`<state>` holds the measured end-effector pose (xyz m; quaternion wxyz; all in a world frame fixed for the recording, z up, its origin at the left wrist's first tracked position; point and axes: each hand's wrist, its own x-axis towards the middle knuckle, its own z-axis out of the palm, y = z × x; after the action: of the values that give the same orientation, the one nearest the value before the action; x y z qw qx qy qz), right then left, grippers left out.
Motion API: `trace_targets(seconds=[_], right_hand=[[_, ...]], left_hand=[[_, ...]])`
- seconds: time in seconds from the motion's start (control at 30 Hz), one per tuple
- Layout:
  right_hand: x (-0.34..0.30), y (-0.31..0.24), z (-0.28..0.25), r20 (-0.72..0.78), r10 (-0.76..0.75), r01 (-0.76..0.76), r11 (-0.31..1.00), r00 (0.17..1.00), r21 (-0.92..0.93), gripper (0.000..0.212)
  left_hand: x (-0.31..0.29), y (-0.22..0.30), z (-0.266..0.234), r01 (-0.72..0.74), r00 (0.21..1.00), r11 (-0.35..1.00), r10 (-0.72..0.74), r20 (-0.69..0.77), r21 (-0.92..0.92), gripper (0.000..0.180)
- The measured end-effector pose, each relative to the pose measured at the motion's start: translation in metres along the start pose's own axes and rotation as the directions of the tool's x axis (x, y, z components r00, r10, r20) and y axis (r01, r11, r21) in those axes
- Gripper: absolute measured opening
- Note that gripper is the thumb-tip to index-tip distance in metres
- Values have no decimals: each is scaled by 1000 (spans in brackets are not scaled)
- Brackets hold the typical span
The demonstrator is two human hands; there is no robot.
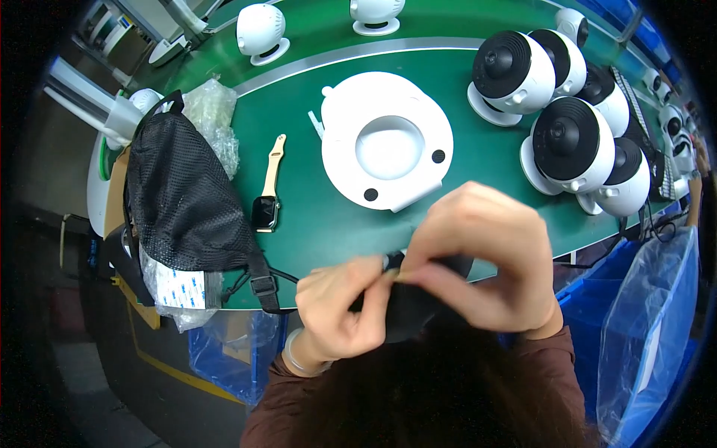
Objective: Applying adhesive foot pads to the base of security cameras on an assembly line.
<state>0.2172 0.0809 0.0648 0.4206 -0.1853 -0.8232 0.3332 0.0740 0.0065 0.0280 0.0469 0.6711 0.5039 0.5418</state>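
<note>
My left hand and my right hand meet at the table's near edge, both closed, with thumbs and fingertips pinched together. What they pinch is too small and too hidden to name; a bit of dark material shows by the fingertips. Just beyond them a white rounded housing lies on the green table, with a round recess in its middle. Two round black pads sit on it, one pad at the right and another pad near its lower edge. A smartwatch with a beige strap lies to its left.
Several white ball-shaped devices with black fronts, one a device, crowd the right side. A white device stands at the back. Left are a black mesh bag and bubble wrap. Blue bins with clear liners, including a liner, flank the table below.
</note>
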Motion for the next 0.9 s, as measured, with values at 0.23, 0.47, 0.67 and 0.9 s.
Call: trace_targets(seconds=[0.23,0.47,0.67,0.9], right_hand=[[0,-3,2,-78,-23,12,989,997,-145,20],[3,3,2,11,28,-28,1000,1000,6,16],[-3,-6,11,-59,-134,112,954,989,-277,15],[34,24,-18,-279,52,-103,979,959,-173,10]], left_hand=[[2,-1,-1,9,1000,1000,-9,11,-20,17],[3,-2,-4,-13,1000,1000,14,10,-24,18],[2,-6,-4,49,999,999,-49,-10,13,13],[3,-20,-1,237,964,949,-257,-74,-207,6]])
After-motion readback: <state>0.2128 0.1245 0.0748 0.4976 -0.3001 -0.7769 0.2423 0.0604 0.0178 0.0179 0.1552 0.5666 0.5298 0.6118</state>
